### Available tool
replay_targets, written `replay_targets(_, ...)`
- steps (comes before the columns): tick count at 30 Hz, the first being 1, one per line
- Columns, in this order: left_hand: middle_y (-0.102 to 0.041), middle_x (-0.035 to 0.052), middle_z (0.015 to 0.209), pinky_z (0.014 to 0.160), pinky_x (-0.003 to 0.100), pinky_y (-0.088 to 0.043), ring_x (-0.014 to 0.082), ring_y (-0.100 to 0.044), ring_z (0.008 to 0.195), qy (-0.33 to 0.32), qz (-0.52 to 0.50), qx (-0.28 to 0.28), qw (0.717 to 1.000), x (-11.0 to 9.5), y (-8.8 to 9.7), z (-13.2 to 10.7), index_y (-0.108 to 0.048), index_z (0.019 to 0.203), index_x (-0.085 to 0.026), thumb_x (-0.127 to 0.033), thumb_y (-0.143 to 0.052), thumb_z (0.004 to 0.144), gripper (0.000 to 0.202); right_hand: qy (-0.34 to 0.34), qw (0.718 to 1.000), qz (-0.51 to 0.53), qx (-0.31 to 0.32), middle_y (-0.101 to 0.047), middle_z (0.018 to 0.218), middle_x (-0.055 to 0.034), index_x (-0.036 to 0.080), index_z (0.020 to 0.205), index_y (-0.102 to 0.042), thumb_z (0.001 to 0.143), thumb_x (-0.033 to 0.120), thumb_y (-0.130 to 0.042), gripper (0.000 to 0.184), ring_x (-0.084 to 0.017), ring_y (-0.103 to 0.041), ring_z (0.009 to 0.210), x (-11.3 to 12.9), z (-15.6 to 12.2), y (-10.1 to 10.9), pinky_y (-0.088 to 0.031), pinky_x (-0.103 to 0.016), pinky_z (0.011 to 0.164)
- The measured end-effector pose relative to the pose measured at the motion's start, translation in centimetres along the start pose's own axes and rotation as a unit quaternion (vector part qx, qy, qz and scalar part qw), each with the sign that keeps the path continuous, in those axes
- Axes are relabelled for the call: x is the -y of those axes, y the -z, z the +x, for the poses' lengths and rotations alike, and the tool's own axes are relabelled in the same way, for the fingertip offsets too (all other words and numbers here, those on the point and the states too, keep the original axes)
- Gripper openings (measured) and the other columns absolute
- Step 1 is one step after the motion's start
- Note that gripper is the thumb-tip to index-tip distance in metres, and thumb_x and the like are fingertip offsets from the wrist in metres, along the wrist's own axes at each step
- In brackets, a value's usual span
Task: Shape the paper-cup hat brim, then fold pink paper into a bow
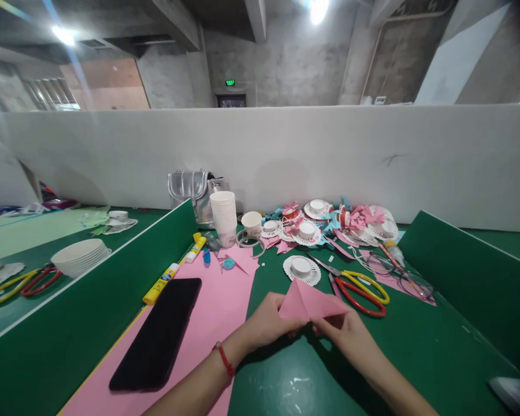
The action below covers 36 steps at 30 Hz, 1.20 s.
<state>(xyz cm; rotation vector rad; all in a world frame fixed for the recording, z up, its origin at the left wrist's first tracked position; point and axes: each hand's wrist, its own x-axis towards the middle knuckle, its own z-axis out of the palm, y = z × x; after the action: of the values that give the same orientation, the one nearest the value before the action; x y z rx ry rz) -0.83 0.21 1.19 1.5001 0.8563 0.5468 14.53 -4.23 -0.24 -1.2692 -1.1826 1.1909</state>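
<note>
While your left hand [266, 319] pinches the near left edge of a folded pink paper [309, 300], your right hand [346, 330] pinches its near right side, thumbs close together. You hold it above the near middle of the table [420, 349], a crease down its centre. Just beyond: a white lacy disc [315, 275] bearing a small round piece [301, 266]. To your right, scissors [367, 296] lie open, one handle loop yellow, one red. Left, a black phone [156, 338] on a large pink sheet [219, 300]. Far side: stacked white cups [224, 212].
</note>
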Motion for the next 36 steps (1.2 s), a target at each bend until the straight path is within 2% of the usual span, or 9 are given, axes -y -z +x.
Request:
replay_targets(9, -0.049, -0.0028, 0.043, 0.042, 0.019, -0.031, 0.0079, -0.043, 0.041, 0.019, 0.027, -0.01, 0.999, 0.1, 1.5, 0.1, -0.056, 0.053, -0.012, -0.023, -0.056, 0.061, 0.014, -0.024, 0.997, 0.044, -0.062, -0.053, 0.052, 0.0043, 0.017, 0.077, -0.051, 0.05, 0.044, -0.07, 0.043, -0.011, -0.052, 0.047, 0.6, 0.7, 1.6, -0.044, -0.024, 0.052)
replay_targets(15, -0.05, -0.0025, 0.042, 0.043, 0.019, -0.032, 0.0079, -0.043, 0.041, 0.015, 0.011, -0.018, 1.0, -0.1, 1.7, 0.2, -0.053, 0.049, -0.013, -0.023, -0.058, 0.061, 0.016, -0.049, 0.989, 0.086, -0.113, -0.057, 0.054, 0.0026, 0.017, 0.075, -0.052, 0.041, 0.041, -0.074, 0.047, -0.011, -0.053, 0.047, 1.4, 0.8, 1.9, -0.044, -0.024, 0.052)
replay_targets(19, -0.05, -0.0024, 0.042, 0.043, 0.019, -0.031, 0.0077, -0.043, 0.041, 0.008, 0.003, -0.009, 1.0, 0.4, 1.8, 0.3, -0.052, 0.047, -0.013, -0.022, -0.057, 0.061, 0.017, -0.049, 0.983, 0.108, -0.143, -0.058, 0.055, 0.0025, 0.016, 0.077, -0.052, 0.041, 0.036, -0.076, 0.047, -0.011, -0.054, 0.048, 1.2, 1.0, 2.6, -0.045, -0.024, 0.052)
replay_targets(24, -0.048, -0.0023, 0.042, 0.044, 0.019, -0.031, 0.0073, -0.042, 0.041, 0.002, -0.005, -0.038, 0.999, 0.7, 2.0, 0.3, -0.05, 0.045, -0.013, -0.023, -0.056, 0.063, 0.022, -0.03, 0.976, 0.126, -0.175, -0.057, 0.057, 0.0034, 0.017, 0.079, -0.053, 0.045, 0.035, -0.076, 0.045, -0.011, -0.055, 0.051, 0.6, 1.2, 3.4, -0.047, -0.023, 0.055)
replay_targets(27, -0.048, -0.0019, 0.044, 0.044, 0.019, -0.032, 0.0075, -0.042, 0.042, 0.001, -0.014, -0.059, 0.998, 0.7, 1.5, 0.3, -0.049, 0.046, -0.012, -0.023, -0.056, 0.064, 0.021, -0.024, 0.98, 0.133, -0.143, -0.057, 0.061, 0.0037, 0.018, 0.083, -0.053, 0.048, 0.035, -0.074, 0.045, -0.01, -0.055, 0.051, 0.3, 1.0, 2.5, -0.048, -0.023, 0.053)
replay_targets(30, -0.047, -0.0024, 0.047, 0.042, 0.019, -0.029, 0.007, -0.041, 0.043, 0.012, -0.018, -0.058, 0.998, 0.7, 0.9, 0.1, -0.051, 0.053, -0.011, -0.022, -0.056, 0.062, 0.015, -0.044, 0.995, 0.083, -0.04, -0.06, 0.065, 0.0003, 0.015, 0.078, -0.059, 0.05, 0.034, -0.073, 0.036, -0.011, -0.054, 0.049, 0.1, 0.7, 1.2, -0.046, -0.024, 0.05)
replay_targets(32, -0.045, -0.0035, 0.049, 0.041, 0.018, -0.024, 0.0056, -0.037, 0.043, 0.002, -0.018, -0.044, 0.999, 0.7, 0.5, 0.0, -0.052, 0.056, -0.011, -0.02, -0.056, 0.061, 0.011, -0.042, 0.998, 0.046, 0.004, -0.061, 0.059, -0.0009, 0.013, 0.071, -0.062, 0.053, 0.033, -0.071, 0.029, -0.01, -0.052, 0.047, 0.1, 0.5, 0.8, -0.045, -0.022, 0.049)
replay_targets(36, -0.041, -0.0049, 0.047, 0.038, 0.018, -0.02, 0.0044, -0.032, 0.041, 0.003, 0.001, -0.034, 0.999, 1.0, 0.5, 0.0, -0.049, 0.054, -0.012, -0.018, -0.054, 0.059, 0.009, -0.029, 0.999, 0.036, 0.002, -0.058, 0.05, 0.001, 0.012, 0.065, -0.062, 0.056, 0.035, -0.069, 0.025, -0.009, -0.05, 0.045, 0.2, 0.4, 0.9, -0.042, -0.02, 0.047)
